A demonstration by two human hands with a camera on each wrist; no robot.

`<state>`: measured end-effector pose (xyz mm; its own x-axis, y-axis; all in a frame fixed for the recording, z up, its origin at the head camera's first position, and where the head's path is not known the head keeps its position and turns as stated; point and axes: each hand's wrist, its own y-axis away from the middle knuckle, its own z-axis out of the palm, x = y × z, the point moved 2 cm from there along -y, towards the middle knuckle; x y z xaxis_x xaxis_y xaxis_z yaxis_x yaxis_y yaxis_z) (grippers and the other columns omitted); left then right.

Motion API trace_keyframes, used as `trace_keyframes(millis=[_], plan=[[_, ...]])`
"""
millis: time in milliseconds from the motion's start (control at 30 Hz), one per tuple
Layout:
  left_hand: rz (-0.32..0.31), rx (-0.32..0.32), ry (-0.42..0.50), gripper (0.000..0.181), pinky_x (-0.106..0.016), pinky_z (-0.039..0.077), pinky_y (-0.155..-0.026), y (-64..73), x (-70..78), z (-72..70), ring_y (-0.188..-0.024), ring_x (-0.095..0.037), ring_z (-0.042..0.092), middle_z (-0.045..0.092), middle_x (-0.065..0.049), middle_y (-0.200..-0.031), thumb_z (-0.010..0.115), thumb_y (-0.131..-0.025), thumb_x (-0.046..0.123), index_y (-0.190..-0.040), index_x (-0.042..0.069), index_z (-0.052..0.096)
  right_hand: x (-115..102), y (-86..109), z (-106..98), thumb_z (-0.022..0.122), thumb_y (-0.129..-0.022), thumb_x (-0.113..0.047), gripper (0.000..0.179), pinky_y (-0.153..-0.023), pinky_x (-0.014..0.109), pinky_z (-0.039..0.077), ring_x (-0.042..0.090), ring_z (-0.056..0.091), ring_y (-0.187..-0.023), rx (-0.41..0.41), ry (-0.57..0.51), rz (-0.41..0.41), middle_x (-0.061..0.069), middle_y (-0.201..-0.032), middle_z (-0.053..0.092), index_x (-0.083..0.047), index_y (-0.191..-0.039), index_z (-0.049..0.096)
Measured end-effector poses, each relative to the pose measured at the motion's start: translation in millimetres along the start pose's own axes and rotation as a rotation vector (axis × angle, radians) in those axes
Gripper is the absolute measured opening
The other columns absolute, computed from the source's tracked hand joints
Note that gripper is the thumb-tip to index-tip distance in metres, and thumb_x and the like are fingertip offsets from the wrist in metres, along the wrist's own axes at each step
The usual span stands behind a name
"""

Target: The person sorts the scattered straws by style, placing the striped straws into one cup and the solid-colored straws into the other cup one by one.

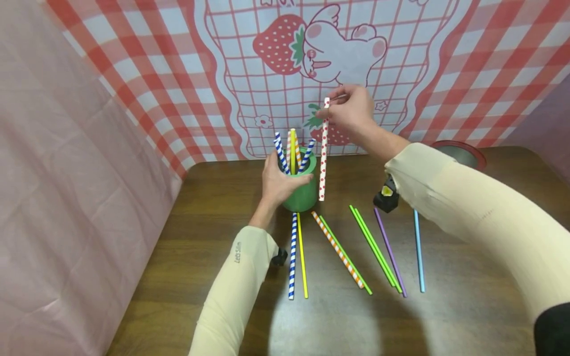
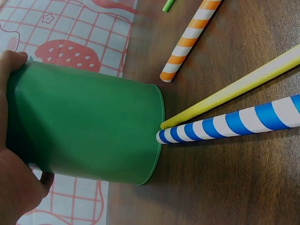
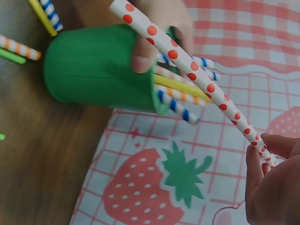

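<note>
My right hand [image 1: 354, 111] pinches a white paper straw with red dots [image 1: 323, 158] near its top end. The straw hangs nearly upright just right of the green cup [image 1: 303, 199], its lower end beside the cup's wall. Around the cup's near left side curls my left hand [image 1: 278, 184], thumb across the rim. Several straws stand in the cup, among them a yellow straw [image 1: 293, 151] and blue-striped straws [image 3: 180, 110]. In the right wrist view the dotted straw [image 3: 192, 75] passes in front of the cup's mouth; its top end sits between thumb and fingers.
On the wooden table [image 1: 213, 277] lie a blue-striped straw [image 1: 292, 262], a yellow straw [image 1: 303, 262], an orange-striped straw [image 1: 338, 249], green straws [image 1: 374, 244], a purple straw [image 1: 392, 254] and a blue straw [image 1: 418, 254]. A red-rimmed round container [image 1: 472, 154] stands behind my right forearm.
</note>
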<state>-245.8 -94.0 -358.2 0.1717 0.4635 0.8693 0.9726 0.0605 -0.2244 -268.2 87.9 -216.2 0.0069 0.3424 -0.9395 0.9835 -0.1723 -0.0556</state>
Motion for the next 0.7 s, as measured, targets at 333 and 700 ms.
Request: trace_keyframes(millis=[333,700], plan=[[0.024,0.011,-0.017,0.085,-0.034,0.049,-0.085,-0.6,-1.1,0.1,-0.101,-0.02,0.05,0.051,-0.005,-0.113,0.09,-0.055,0.031,-0.128,0.013,0.049,-13,-8.9,-8,0.076,-0.077,0.001,0.034,-0.075,0.024,0.056,0.012,0.06,-0.079,0.091,-0.255,0.062,-0.001,-0.091,0.056,-0.014,-0.097,0.054],[0.047,0.021,-0.021,0.087,-0.035,0.049,-0.086,-0.9,-0.4,-0.1,-0.102,-0.019,0.051,0.052,-0.005,-0.113,0.09,-0.053,0.035,-0.128,0.013,0.05,-10,-11.3,-9,0.081,-0.074,-0.005,0.041,-0.077,0.024,0.054,0.009,0.056,-0.081,0.187,-0.237,0.04,-0.004,-0.09,0.054,-0.011,-0.106,0.057]])
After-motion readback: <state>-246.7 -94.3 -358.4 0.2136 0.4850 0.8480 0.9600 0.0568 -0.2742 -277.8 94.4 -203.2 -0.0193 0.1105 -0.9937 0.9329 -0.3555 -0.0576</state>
